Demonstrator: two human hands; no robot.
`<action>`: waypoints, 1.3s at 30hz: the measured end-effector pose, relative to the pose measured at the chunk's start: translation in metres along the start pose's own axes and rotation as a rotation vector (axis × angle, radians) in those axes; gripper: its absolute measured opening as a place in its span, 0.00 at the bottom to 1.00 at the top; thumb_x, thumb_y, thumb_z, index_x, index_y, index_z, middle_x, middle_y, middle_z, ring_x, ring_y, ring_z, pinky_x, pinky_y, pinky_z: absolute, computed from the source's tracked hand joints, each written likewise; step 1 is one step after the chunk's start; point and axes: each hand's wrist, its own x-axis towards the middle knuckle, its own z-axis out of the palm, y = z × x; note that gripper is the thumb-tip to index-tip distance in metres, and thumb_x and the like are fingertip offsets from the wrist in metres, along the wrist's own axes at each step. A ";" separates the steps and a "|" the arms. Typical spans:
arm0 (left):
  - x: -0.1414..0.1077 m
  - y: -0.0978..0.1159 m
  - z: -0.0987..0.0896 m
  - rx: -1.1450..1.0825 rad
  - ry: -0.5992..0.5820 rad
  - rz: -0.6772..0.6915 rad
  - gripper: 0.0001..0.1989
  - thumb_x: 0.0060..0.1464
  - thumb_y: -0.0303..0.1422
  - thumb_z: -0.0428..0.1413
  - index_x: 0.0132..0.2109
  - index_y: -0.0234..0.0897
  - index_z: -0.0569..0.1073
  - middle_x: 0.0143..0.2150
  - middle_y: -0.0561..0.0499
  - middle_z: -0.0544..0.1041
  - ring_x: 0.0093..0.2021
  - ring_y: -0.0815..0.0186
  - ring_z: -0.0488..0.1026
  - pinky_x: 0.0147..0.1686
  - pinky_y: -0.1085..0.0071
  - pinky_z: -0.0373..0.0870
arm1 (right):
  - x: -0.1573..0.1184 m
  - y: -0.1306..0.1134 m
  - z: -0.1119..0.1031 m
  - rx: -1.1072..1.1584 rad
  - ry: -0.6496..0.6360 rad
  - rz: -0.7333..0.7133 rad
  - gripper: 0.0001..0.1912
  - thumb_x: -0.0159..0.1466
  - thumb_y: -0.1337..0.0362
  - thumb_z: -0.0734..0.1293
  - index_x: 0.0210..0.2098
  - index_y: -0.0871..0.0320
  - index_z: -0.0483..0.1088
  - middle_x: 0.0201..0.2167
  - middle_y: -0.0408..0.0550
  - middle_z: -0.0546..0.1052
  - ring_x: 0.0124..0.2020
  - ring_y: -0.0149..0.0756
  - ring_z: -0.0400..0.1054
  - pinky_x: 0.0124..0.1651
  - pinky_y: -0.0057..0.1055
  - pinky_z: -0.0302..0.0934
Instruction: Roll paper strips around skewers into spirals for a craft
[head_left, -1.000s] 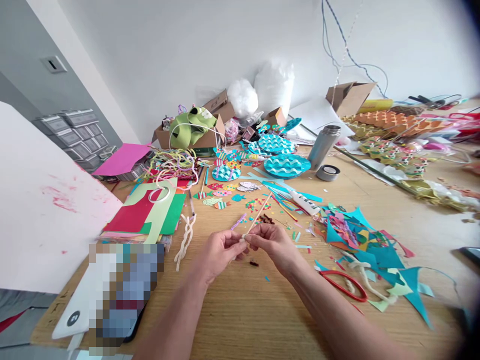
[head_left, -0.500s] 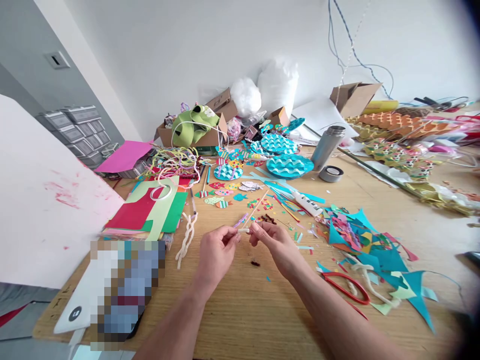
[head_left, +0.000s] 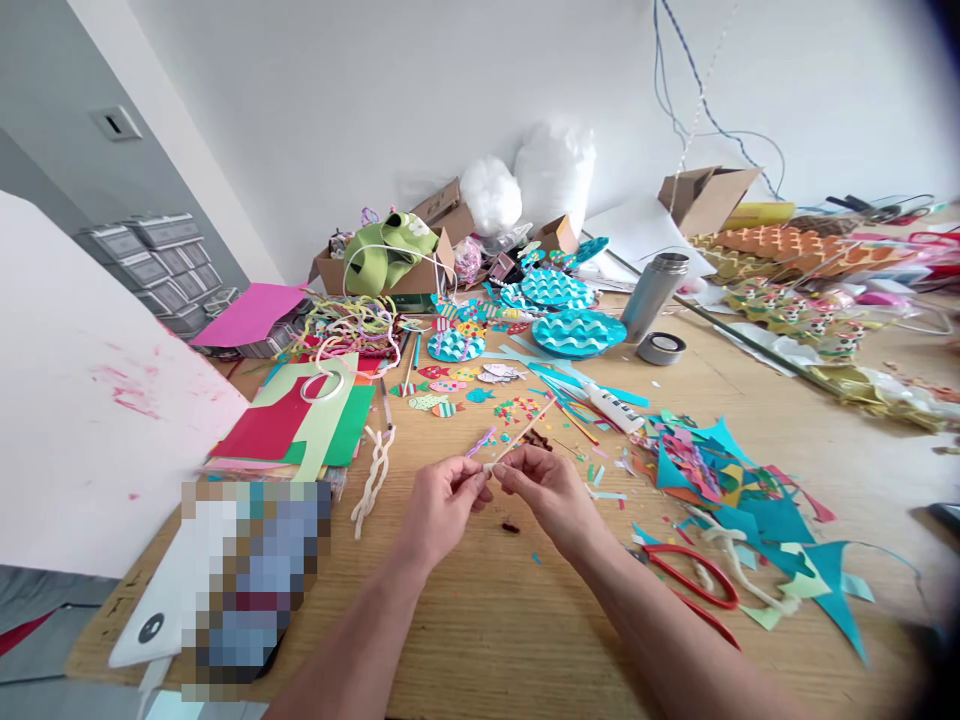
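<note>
Head view shows the left hand and right hand with fingertips pinched on a small white piece between them, and a thin stick pointing away and rightward, nearer the right hand.

Just one cam here, head-worn, looking forward and down over the desk from close up, with the wall behind it filling the top.
</note>
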 end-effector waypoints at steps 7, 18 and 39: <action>0.002 0.001 -0.001 -0.456 -0.154 -0.250 0.13 0.43 0.36 0.60 0.32 0.29 0.72 0.22 0.52 0.71 0.19 0.73 0.65 0.20 0.76 0.64 | -0.002 -0.006 -0.001 -0.204 0.035 -0.128 0.09 0.56 0.61 0.65 0.23 0.60 0.68 0.21 0.43 0.70 0.25 0.31 0.62 0.30 0.27 0.56; 0.000 0.000 0.003 -0.378 -0.055 -0.109 0.14 0.45 0.35 0.59 0.37 0.31 0.69 0.23 0.51 0.72 0.23 0.70 0.68 0.21 0.74 0.69 | -0.006 -0.007 0.003 -0.401 0.066 -0.264 0.08 0.58 0.65 0.63 0.24 0.59 0.67 0.21 0.42 0.70 0.24 0.31 0.63 0.30 0.26 0.56; 0.000 0.005 0.003 -0.376 -0.032 -0.133 0.11 0.46 0.36 0.57 0.31 0.35 0.64 0.22 0.55 0.70 0.19 0.77 0.60 0.16 0.82 0.49 | -0.004 -0.008 0.001 -0.323 0.071 -0.204 0.09 0.58 0.61 0.63 0.25 0.59 0.67 0.22 0.44 0.70 0.25 0.32 0.62 0.31 0.28 0.57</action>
